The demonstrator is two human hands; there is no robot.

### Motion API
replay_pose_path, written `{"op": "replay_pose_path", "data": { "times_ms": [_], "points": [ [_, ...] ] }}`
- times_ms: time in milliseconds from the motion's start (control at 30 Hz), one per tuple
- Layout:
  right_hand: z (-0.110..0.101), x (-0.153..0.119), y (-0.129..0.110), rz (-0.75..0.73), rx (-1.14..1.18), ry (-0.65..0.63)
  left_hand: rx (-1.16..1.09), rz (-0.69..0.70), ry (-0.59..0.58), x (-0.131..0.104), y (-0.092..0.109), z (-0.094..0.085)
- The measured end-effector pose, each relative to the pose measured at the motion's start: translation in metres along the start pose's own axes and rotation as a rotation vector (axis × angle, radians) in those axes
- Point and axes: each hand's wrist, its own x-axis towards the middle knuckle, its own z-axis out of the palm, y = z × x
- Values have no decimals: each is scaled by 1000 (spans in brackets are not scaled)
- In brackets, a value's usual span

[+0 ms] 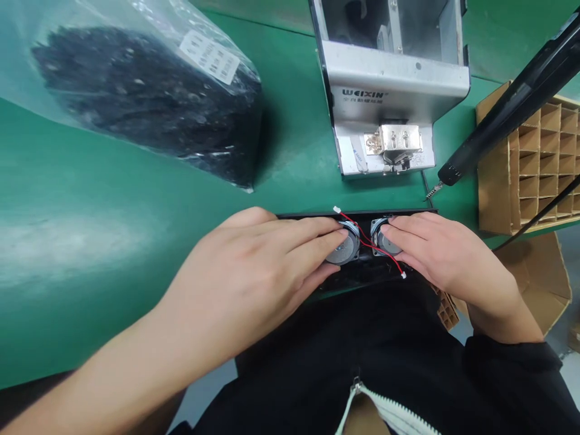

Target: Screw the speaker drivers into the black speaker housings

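Observation:
My left hand (263, 260) grips a round grey speaker (345, 249) from its left side, fingers closed over the rim. A second grey speaker (389, 243) is under the curled fingers of my right hand (446, 251). The two speakers lie side by side, magnet side up, at a long black panel (362, 270) along the near edge of the table. Between them runs a red and dark wire (372, 246) with a small white plug at each end. My fingers hide the outer parts of both speakers.
Beyond the panel stands a silver WEIXIN screw feeder (399, 75). A black electric screwdriver (502, 109) slants in from the right, its bit near the panel. At right is a divided cardboard box (493, 175). A clear bag (149, 90) of small black parts lies on the green table (67, 241).

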Motion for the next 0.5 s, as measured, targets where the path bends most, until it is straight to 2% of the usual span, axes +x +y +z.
{"op": "replay_pose_path", "data": {
  "times_ms": [167,367,500],
  "points": [
    [0,0,-2,15,-33,-21,38,21,42,4,2,4],
    [1,0,-4,-5,-67,19,111,51,13,12,7,2],
    [2,-1,-5,-11,-84,-18,133,73,23,15,9,4]
  ]
}}
